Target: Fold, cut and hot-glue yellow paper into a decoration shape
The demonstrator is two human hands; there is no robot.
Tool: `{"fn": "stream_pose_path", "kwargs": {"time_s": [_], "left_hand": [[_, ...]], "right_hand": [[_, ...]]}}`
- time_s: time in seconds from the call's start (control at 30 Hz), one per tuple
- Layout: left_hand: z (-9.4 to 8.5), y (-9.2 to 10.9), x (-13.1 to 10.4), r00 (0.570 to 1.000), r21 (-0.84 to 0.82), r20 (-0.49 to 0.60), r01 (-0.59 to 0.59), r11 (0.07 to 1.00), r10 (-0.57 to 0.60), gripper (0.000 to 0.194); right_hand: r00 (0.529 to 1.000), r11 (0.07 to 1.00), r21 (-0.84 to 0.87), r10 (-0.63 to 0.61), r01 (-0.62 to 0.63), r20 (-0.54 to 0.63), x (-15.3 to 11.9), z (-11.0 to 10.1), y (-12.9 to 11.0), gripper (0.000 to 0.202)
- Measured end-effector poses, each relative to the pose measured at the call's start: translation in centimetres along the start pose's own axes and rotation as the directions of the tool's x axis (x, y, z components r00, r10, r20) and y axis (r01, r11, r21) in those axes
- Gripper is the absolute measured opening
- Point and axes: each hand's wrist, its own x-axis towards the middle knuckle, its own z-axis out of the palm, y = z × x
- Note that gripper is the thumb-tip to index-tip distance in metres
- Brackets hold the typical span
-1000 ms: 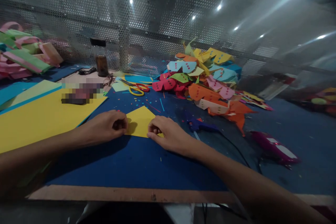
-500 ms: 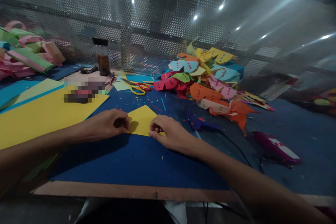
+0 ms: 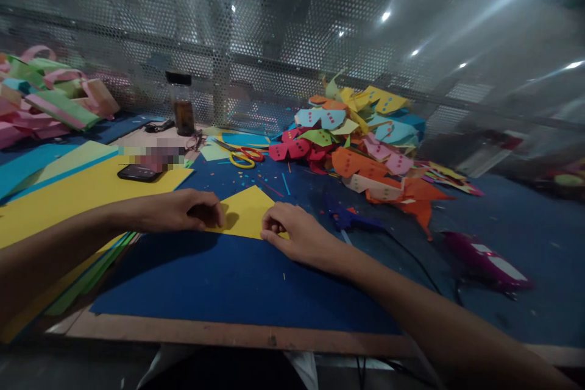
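Observation:
A folded piece of yellow paper [image 3: 247, 210], with a pointed top and a straight lower edge, lies on the blue work surface in front of me. My right hand [image 3: 292, 228] is closed on its right corner, thumb and fingers pinching near the lower edge. At the left corner, my left hand [image 3: 201, 210] has its fingers curved over the paper, with the thumb apart from the fingertips. That left corner is partly hidden behind the fingers.
Scissors [image 3: 242, 157] and paper scraps lie beyond. A blue glue gun [image 3: 351, 218] and purple device [image 3: 487, 262] are on the right. Paper cutouts [image 3: 361, 134] form a pile behind. Yellow sheets [image 3: 91, 195] with a phone [image 3: 141, 172], and a bottle [image 3: 183, 109], stand left.
My left thumb has moved left, away from the fingertips at the paper's left corner. The right hand keeps its pinch. The whole view has shifted slightly.

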Motion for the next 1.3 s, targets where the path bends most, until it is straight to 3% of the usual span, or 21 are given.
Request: {"fn": "stream_pose_path", "kwargs": {"time_s": [0.43,0.63,0.83,1.0,1.3], "left_hand": [[-2.2,-0.5,-1.0,0.979,0.034,0.143,-0.149,0.988,0.143,0.038],[-2.5,0.0,-1.1,0.958,-0.022,0.168,-0.231,0.973,0.231,0.022],[-2.1,0.3,-1.2,0.976,-0.012,0.113,-0.186,0.982,0.186,0.018],[-0.6,-0.2,-0.7,0.995,0.047,-0.052,-0.081,0.996,0.083,0.020],[1.1,0.8,0.2,0.984,0.129,-0.122,-0.116,0.985,0.132,0.020]], "right_hand": [[1.000,1.000,-0.015,0.009,-0.009,0.014,0.0,-0.2,-0.3,0.006],[1.000,1.000,-0.011,-0.019,0.019,0.007,-0.2,-0.4,-0.3,0.005],[0.998,0.998,-0.003,-0.056,0.056,0.008,-0.4,-0.6,-0.1,0.007],[0.998,0.998,-0.002,-0.064,0.064,0.013,-0.5,-0.6,0.1,0.010],[0.997,0.997,0.010,-0.074,0.074,0.002,-0.2,-0.1,0.1,0.007]]}}
